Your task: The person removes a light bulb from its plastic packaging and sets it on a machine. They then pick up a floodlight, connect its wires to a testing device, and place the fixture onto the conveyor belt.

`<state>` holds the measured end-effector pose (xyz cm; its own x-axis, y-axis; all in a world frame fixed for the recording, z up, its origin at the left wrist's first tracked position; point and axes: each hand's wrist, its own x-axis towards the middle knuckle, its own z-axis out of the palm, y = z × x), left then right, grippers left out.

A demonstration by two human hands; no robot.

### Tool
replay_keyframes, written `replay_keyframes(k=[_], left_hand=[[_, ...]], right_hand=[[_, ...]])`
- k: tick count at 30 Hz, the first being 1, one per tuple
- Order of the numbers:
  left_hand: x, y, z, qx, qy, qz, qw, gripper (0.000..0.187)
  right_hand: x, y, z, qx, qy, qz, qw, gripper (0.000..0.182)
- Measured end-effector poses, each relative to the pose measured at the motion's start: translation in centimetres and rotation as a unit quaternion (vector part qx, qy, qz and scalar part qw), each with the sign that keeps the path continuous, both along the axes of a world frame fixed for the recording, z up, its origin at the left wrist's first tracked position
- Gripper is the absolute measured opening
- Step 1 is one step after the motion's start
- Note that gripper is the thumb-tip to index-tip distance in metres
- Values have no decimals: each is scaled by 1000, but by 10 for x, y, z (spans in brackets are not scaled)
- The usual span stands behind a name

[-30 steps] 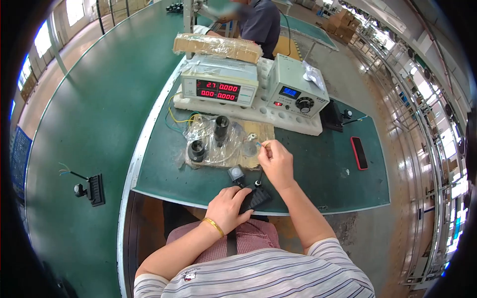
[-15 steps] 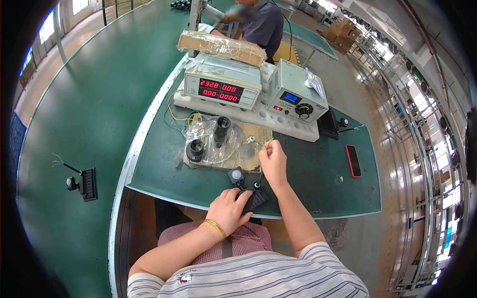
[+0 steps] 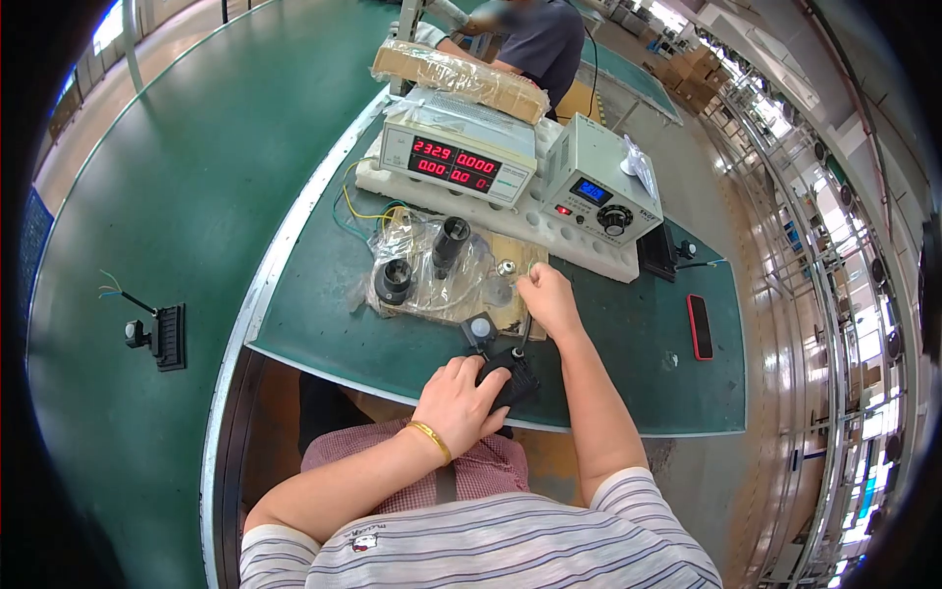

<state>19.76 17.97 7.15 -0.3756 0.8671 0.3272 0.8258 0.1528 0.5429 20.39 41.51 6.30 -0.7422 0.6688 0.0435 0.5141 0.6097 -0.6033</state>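
Note:
A small black floodlight (image 3: 518, 380) with a square sensor head (image 3: 479, 331) lies near the bench's front edge. My left hand (image 3: 461, 398) is closed over its left side, thumb and fingers gripping the body. From the lamp a short black cable (image 3: 527, 332) runs up to my right hand (image 3: 549, 297), whose fingers pinch its wire end. The individual wires are mostly hidden by the fingers. Just left of that hand is a wooden board (image 3: 505, 319) under clear plastic film, carrying two black round sockets, a short one (image 3: 394, 280) and a taller one (image 3: 451, 243), and a small metal fitting (image 3: 506, 266).
Behind the board, a power meter (image 3: 456, 165) with red digits and a grey supply box (image 3: 601, 187) with a dial stand on white foam (image 3: 579, 250). A red-edged phone (image 3: 700, 327) lies right. Other floodlights rest left (image 3: 171, 337) and back right (image 3: 659, 250). A person (image 3: 549, 44) sits beyond.
The camera view has shifted a little, moving the bench in the picture. My right fingers have closed further around the wire end, covering coloured wires that showed before. My left hand stays on the floodlight.

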Motion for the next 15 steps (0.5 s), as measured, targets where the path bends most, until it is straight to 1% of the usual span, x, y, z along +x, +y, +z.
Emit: replay_keyframes(k=[3,9,12,15], left_hand=[[-1,2,0,1,-3,4,1000,45],[-3,2,0,9,-2,11,1000,44],[-4,2,-1,10,-4,12,1000,44],[-4,2,-4,9,-5,13,1000,44]], right_hand=[[-5,2,1,14,-38,2,999,27],[-7,7,-8,37,-42,9,998,26],[-8,5,-9,59,-26,6,998,25],[-8,4,-3,49,-57,8,997,25]])
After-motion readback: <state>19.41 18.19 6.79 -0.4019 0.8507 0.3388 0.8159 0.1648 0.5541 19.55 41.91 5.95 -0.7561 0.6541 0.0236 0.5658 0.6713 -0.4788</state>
